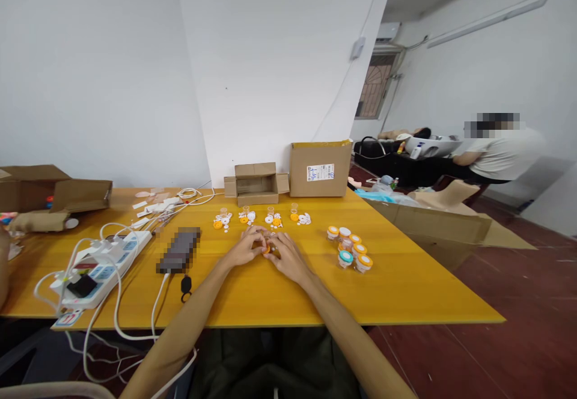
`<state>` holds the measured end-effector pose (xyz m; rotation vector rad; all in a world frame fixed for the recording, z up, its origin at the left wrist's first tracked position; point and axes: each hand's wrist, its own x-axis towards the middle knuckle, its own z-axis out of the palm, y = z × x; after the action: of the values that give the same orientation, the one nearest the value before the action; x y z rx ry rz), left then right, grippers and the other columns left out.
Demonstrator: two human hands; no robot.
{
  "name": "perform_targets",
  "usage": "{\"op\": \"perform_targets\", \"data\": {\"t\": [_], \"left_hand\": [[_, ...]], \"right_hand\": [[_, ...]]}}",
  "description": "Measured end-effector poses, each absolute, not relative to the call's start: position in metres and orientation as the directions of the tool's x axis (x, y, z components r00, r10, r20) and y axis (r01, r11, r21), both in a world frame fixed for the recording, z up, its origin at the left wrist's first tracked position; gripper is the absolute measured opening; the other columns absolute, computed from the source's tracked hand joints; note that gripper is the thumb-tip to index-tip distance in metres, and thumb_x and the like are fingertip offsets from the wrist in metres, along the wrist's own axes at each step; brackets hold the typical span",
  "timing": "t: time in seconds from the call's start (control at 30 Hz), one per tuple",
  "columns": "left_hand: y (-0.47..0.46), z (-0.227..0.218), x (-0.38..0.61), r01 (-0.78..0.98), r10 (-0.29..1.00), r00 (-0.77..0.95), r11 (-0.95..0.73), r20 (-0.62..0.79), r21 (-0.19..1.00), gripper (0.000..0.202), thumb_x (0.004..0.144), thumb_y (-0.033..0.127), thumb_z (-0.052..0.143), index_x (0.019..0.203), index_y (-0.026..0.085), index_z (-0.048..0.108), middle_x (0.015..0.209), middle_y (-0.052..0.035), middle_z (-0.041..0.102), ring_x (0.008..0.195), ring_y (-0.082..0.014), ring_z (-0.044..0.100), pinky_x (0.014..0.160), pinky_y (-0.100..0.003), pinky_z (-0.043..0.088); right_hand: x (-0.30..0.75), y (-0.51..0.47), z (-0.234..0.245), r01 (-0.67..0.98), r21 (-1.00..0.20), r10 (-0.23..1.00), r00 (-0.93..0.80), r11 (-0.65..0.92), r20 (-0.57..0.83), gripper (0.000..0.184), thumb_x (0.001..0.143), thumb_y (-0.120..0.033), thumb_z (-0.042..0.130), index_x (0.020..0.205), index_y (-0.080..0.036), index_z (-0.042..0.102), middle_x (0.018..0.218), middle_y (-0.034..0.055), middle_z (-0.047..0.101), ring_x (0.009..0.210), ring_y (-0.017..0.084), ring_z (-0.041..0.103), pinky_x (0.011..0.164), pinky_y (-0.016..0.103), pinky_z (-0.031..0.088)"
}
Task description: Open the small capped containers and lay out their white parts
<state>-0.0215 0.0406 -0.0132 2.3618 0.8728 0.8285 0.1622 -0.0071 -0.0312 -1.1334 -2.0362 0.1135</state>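
Near the middle of the table, my left hand (pixel 246 249) and my right hand (pixel 286 258) meet with bent fingers around a small orange piece (pixel 267 249), which looks like an orange lid. My fingers cover most of it. Just beyond them lie small groups of parts in a row: clear little jars (pixel 270 211), orange lids (pixel 219 225) and white perforated discs (pixel 305 219). To the right of my right hand stands a cluster of lidded jars, among them an orange-topped jar (pixel 363 262), a teal-topped jar (pixel 345 259) and a white-topped jar (pixel 344 233).
An open small carton (pixel 256 196) and a larger cardboard box (pixel 321 176) stand at the table's back. Left are a phone (pixel 179 250), a black key fob (pixel 186 285), and a power strip (pixel 108 270) with tangled cables. A person (pixel 500 152) sits at the far right.
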Motion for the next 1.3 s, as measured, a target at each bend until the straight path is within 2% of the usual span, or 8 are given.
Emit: {"op": "perform_targets", "data": {"t": [0.87,1.3], "left_hand": [[0.0432,-0.0128,-0.0215,0.380,0.698,0.607,-0.675,0.380,0.632,0.008,0.081,0.015,0.072,0.075,0.022,0.071,0.133,-0.0057,0.056,0.127,-0.0247,0.050,0.118,-0.047,0.028],[0.0447,-0.0150,-0.0216,0.378,0.710,0.602,-0.657,0.366,0.652,0.006,0.081,0.019,0.073,0.076,0.022,0.073,0.132,-0.0056,0.057,0.126,-0.0247,0.051,0.117,-0.045,0.029]], "right_hand": [[0.1623,-0.0060,-0.0331,0.658,-0.416,0.725,-0.299,0.628,0.621,0.018,0.082,-0.011,0.069,0.091,-0.024,0.061,0.094,0.0035,0.063,0.089,0.022,0.058,0.079,0.035,0.048],[0.1621,-0.0097,-0.0258,0.649,-0.457,0.762,-0.317,0.608,0.565,0.020,0.082,-0.007,0.066,0.092,-0.024,0.060,0.092,0.0024,0.064,0.087,0.021,0.059,0.078,0.033,0.048]]}}
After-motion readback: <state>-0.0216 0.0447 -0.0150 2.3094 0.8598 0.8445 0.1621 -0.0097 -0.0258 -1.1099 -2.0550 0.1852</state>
